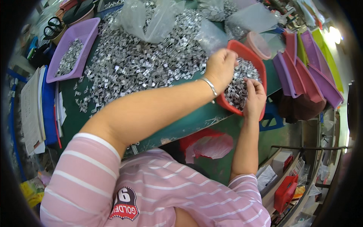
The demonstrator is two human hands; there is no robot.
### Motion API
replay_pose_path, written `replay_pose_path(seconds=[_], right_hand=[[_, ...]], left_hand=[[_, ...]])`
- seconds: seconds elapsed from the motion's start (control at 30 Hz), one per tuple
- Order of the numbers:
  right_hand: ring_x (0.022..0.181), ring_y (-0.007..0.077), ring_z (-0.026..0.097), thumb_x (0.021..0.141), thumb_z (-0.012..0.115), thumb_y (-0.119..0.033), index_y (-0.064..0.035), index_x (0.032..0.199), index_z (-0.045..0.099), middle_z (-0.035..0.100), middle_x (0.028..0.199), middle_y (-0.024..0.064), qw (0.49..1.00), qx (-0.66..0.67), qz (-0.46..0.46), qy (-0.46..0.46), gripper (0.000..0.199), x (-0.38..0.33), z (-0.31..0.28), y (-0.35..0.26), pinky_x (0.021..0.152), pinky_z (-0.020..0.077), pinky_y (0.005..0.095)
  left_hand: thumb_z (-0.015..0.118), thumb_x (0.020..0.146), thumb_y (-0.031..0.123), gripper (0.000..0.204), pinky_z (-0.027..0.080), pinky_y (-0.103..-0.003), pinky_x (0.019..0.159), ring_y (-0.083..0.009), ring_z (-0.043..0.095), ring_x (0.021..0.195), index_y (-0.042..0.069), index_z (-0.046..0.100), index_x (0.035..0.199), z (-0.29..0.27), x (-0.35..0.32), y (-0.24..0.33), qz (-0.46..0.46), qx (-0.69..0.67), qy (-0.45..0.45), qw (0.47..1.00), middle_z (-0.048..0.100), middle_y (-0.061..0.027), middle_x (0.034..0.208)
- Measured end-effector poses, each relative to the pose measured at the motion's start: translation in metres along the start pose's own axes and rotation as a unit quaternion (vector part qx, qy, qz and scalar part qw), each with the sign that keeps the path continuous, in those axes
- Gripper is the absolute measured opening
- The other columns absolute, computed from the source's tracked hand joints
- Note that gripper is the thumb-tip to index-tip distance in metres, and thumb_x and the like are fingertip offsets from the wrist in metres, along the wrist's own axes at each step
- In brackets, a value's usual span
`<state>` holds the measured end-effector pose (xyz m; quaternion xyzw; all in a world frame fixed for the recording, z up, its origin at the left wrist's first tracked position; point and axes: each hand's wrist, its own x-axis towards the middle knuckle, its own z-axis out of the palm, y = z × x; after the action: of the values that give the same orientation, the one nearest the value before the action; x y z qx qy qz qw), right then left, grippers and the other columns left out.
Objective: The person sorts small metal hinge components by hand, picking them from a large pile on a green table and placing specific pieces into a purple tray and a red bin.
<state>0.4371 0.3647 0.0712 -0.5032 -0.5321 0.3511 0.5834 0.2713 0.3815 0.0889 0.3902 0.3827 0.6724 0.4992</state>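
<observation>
Both my hands are over a red plastic tray (242, 49) at the table's right edge, which is filled with small silvery metal pieces (235, 92). My left hand (221, 69), with a silver bangle at its wrist, reaches across to the tray's far left side. Its fingers are curled closed, and whatever they hold is hidden. At the tray's right side, the thumb and fingers of my right hand (255, 99) are pinched together above the pieces. Anything between those fingertips is too small to name. A broad heap of similar metal pieces (140, 66) covers the green table to the left.
A purple tray (89, 41) with some pieces stands at the far left, near black-handled scissors (53, 28). Clear plastic bags (159, 26) lie on the heap. Stacked coloured trays (302, 68) stand at right. A red plastic bag (208, 145) hangs below the table edge.
</observation>
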Motion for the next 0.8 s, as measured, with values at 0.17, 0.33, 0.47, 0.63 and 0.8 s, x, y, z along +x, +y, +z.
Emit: replay_pose_path(seconds=[0.17,0.33,0.47,0.63,0.8], right_hand=[[0.096,0.0216,0.064,0.091,0.061,0.001,0.0032,0.1,0.066,0.07,0.1,0.0114,0.932,-0.217,-0.288,0.049,0.011,-0.039,0.014,-0.023,0.088,0.0489,0.0331],[0.093,0.033,0.063,0.078,0.077,-0.008,-0.0022,0.107,0.066,0.064,0.106,0.0166,0.88,-0.125,-0.259,-0.377,0.031,-0.138,0.093,-0.04,0.082,0.0515,0.038],[0.113,0.038,0.052,0.069,0.084,-0.039,-0.0117,0.125,0.06,0.048,0.134,0.0205,0.776,-0.181,-0.333,-0.504,0.067,-0.19,0.15,-0.045,0.092,0.0444,0.0457],[0.092,0.0349,0.055,0.07,0.082,-0.024,-0.0075,0.107,0.063,0.055,0.111,0.0174,0.746,-0.154,-0.42,-0.493,0.045,-0.205,0.185,-0.017,0.078,0.047,0.0429],[0.076,0.0292,0.053,0.073,0.074,-0.011,-0.0057,0.09,0.062,0.054,0.086,0.0093,0.716,-0.149,-0.464,-0.5,0.022,-0.205,0.191,-0.026,0.064,0.0485,0.0386]], left_hand=[[0.057,0.097,0.013,0.021,0.049,-0.023,0.069,-0.0095,0.063,0.08,0.0,0.066,0.11,-0.094,-0.036,0.095,0.043,0.069,0.029,0.996,0.069,-0.0053,0.092],[0.061,0.095,0.012,0.022,0.04,-0.019,0.058,-0.0056,0.053,0.067,-0.002,0.066,0.113,-0.203,-0.105,0.141,0.104,0.166,0.187,0.963,0.068,-0.0047,0.088],[0.062,0.095,0.01,0.019,0.035,-0.019,0.054,-0.0041,0.048,0.063,0.0,0.065,0.111,-0.263,-0.169,0.158,0.071,0.263,0.262,0.926,0.066,-0.0034,0.089],[0.062,0.096,0.01,0.015,0.035,-0.018,0.054,-0.0037,0.047,0.063,0.002,0.066,0.109,-0.291,-0.232,0.156,0.024,0.271,0.284,0.919,0.066,-0.0026,0.088],[0.06,0.096,0.007,0.014,0.035,-0.017,0.054,-0.002,0.046,0.063,0.003,0.066,0.108,-0.308,-0.274,0.149,-0.017,0.282,0.273,0.92,0.066,-0.0004,0.087]])
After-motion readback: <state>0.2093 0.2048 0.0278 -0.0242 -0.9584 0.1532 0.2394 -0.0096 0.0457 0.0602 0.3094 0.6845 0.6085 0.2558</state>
